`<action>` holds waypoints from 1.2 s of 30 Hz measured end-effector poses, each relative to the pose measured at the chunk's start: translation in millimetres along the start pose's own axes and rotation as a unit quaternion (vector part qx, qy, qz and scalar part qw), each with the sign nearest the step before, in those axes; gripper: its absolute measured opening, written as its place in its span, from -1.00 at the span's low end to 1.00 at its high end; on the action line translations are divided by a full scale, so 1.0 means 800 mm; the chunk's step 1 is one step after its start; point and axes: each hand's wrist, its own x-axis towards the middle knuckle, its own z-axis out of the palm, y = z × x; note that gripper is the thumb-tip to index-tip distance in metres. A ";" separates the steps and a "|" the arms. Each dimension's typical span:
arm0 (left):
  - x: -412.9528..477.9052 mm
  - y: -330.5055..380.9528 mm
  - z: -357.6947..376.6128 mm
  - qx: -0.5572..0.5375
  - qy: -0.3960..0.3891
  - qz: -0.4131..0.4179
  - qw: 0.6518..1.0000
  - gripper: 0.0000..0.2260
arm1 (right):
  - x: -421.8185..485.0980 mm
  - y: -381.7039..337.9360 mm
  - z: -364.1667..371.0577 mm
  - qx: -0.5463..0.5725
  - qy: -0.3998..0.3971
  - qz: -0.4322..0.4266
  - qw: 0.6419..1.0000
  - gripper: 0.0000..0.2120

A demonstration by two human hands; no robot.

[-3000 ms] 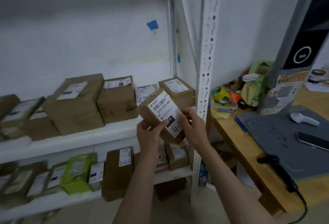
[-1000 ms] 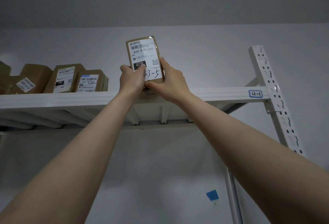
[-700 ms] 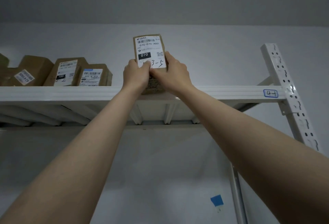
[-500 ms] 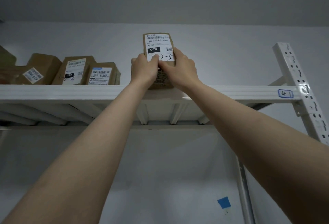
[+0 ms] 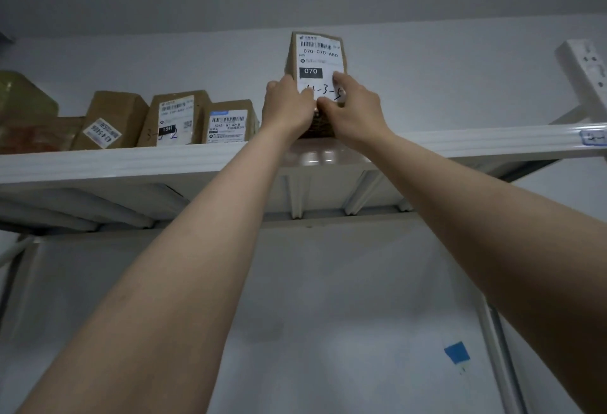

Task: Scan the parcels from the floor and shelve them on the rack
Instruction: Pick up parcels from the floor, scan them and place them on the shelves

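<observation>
Moved: we've got the labelled parcel point(image 5: 317, 55) way up at the top shelf point(image 5: 131, 162) now; three seconds back it was down in front of the lower shelves.
Parcel: small brown carton, standing on end, white label facing us. It reads 070-070-A80, with a black "070" block and a handwritten number under it.
Where it sits: right at the shelf's front lip. Our hands cover its bottom end, so we can't tell if it's fully set down.
Left hand point(image 5: 289, 111): wrapped round the parcel's lower left edge, gripping it.
Right hand point(image 5: 356, 114): gripping the lower right side, fingers curled onto the label.
Neighbours: three other parcels point(image 5: 175, 119) stand in a row to the left on the same shelf, the nearest just beside our left hand.
Rack upright point(image 5: 588, 68): white, at the far right, with a small shelf tag point(image 5: 594, 137) on the front rail next to it.
Wall: bit of blue tape point(image 5: 457, 352) stuck low on the right.
</observation>
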 end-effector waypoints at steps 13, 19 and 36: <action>-0.011 -0.072 -0.029 0.119 -0.024 -0.016 0.993 -0.77 | 0.001 -0.001 0.056 -0.187 -0.053 0.035 0.980 -0.66; -0.015 -0.081 -0.039 0.193 -0.056 -0.014 0.979 -0.79 | 0.013 -0.003 0.067 -0.191 -0.100 0.066 0.974 -0.67; -0.029 -0.081 -0.045 0.322 -0.072 0.012 0.944 -0.63 | 0.016 -0.009 0.085 -0.297 -0.152 0.093 0.938 -0.53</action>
